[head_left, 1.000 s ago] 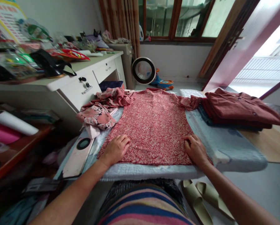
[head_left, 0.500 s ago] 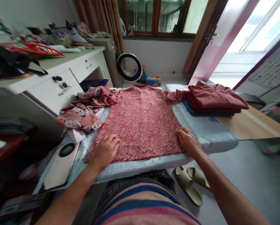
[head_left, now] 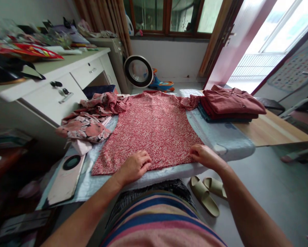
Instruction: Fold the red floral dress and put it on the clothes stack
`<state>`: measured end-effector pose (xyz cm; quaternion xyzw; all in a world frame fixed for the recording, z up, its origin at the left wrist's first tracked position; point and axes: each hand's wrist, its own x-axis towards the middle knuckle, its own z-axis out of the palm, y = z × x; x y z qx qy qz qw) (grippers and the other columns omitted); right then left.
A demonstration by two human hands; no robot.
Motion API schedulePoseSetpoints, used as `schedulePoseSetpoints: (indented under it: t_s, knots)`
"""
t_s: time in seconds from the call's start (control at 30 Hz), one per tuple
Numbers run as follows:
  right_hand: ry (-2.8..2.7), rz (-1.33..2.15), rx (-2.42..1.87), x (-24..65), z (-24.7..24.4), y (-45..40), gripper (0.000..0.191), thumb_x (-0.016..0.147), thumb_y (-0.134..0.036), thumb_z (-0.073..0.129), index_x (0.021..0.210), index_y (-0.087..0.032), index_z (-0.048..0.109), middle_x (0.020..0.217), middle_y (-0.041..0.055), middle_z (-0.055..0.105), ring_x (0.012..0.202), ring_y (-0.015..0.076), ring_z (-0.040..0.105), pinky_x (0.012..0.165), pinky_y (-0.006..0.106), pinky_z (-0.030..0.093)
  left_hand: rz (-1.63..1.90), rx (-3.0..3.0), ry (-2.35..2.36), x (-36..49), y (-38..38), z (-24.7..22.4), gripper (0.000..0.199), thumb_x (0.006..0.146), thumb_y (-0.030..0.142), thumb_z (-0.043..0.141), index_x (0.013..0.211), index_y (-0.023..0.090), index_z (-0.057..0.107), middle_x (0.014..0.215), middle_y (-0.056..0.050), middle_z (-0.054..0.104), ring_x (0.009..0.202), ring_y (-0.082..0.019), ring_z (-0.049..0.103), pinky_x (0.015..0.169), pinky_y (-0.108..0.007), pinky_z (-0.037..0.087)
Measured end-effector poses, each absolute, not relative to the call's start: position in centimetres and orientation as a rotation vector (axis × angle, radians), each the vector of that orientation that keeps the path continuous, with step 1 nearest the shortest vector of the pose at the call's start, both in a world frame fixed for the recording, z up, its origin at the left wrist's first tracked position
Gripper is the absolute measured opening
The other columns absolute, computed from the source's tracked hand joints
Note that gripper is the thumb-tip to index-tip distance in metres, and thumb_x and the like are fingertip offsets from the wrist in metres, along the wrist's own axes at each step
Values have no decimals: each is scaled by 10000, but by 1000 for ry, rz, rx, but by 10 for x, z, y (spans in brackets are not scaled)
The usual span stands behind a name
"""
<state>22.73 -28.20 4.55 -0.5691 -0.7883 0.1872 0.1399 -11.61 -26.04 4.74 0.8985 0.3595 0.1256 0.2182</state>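
Note:
A red blouse (head_left: 156, 130) with a small pale floral print lies spread on a light blue cloth-covered table, its collar at the far side and its hem towards me. My left hand (head_left: 135, 166) rests on the blouse near the middle of the hem, fingers loosely bent and the thumb apart from them. At the lower right corner of the blouse, my right hand (head_left: 204, 155) has its fingers curled in on the fabric edge; its fingertips are partly hidden. The blouse's sleeves are bunched at both sides.
A crumpled pink floral garment (head_left: 87, 123) lies on the left, above a flat pale board with a black ring (head_left: 66, 178). Folded red and dark clothes (head_left: 231, 104) are stacked at the right. Green slippers (head_left: 205, 197) stand on the floor. A cluttered white cabinet (head_left: 73, 79) borders the left.
My left hand has slid right along the hem towards its middle. My right hand has shifted slightly down the blouse's edge to the corner. The view has moved a little.

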Motion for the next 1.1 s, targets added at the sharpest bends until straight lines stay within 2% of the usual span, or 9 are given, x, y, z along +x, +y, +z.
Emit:
schedulePoseSetpoints:
  t_s: [0.1, 0.17, 0.27, 0.4, 0.5, 0.63, 0.77, 1.1]
  knots:
    - [-2262, 518, -1505, 198, 44, -271, 158, 838, -95, 559, 824, -183, 689, 829, 22, 623, 769, 143, 563, 724, 246, 411, 454, 2538, 920, -93, -258, 46, 204, 941, 220, 503, 1053, 216, 673, 1126, -67, 625, 1057, -211, 550, 979, -376, 448]
    - [-2276, 510, -1446, 179, 40, -267, 178, 855, -94, 548, 873, -181, 702, 873, 41, 620, 840, 158, 569, 780, 259, 426, 442, 2558, 886, -81, -257, 41, 226, 936, 197, 507, 1092, 223, 670, 1138, -65, 620, 1072, -210, 546, 995, -375, 446]
    - [-2279, 496, -1445, 166, 35, -268, 181, 834, -63, 551, 846, -173, 694, 862, 42, 613, 849, 162, 557, 796, 263, 420, 390, 2569, 876, -77, -257, 34, 216, 936, 191, 513, 1078, 216, 674, 1062, -63, 628, 1028, -204, 559, 948, -348, 466]
    - [-2307, 624, -1466, 175, 38, -277, 194, 806, -37, 535, 706, -174, 628, 727, -8, 570, 698, 122, 509, 665, 224, 369, 346, 2492, 878, -83, -258, 34, 187, 931, 170, 501, 942, 198, 686, 931, -48, 632, 925, -182, 581, 862, -306, 484]
    - [-2314, 702, -1470, 178, 43, -281, 189, 804, -51, 540, 688, -179, 618, 687, -26, 561, 638, 107, 481, 620, 219, 337, 389, 2475, 867, -81, -257, 38, 197, 922, 165, 497, 923, 206, 690, 969, -55, 638, 969, -194, 573, 898, -328, 475]
    - [-2286, 676, -1429, 167, 47, -284, 121, 793, -70, 594, 782, -176, 651, 789, 1, 596, 768, 137, 530, 708, 236, 381, 427, 2525, 831, -67, -258, 41, 213, 933, 233, 515, 1073, 223, 675, 1085, -67, 631, 1029, -217, 547, 953, -379, 454]
    - [-2332, 645, -1440, 159, 45, -290, 106, 771, -78, 645, 811, -176, 647, 869, 26, 577, 873, 168, 529, 789, 267, 405, 353, 2561, 815, -58, -261, 37, 147, 869, 271, 621, 997, 218, 670, 1046, -51, 617, 1008, -219, 540, 895, -348, 468]
    - [-2269, 666, -1421, 162, 41, -294, 149, 858, -94, 590, 756, -174, 664, 823, 21, 566, 837, 155, 533, 781, 264, 403, 372, 2561, 874, -54, -260, 31, 96, 868, 276, 621, 935, 218, 657, 999, -42, 607, 981, -214, 544, 859, -336, 461]
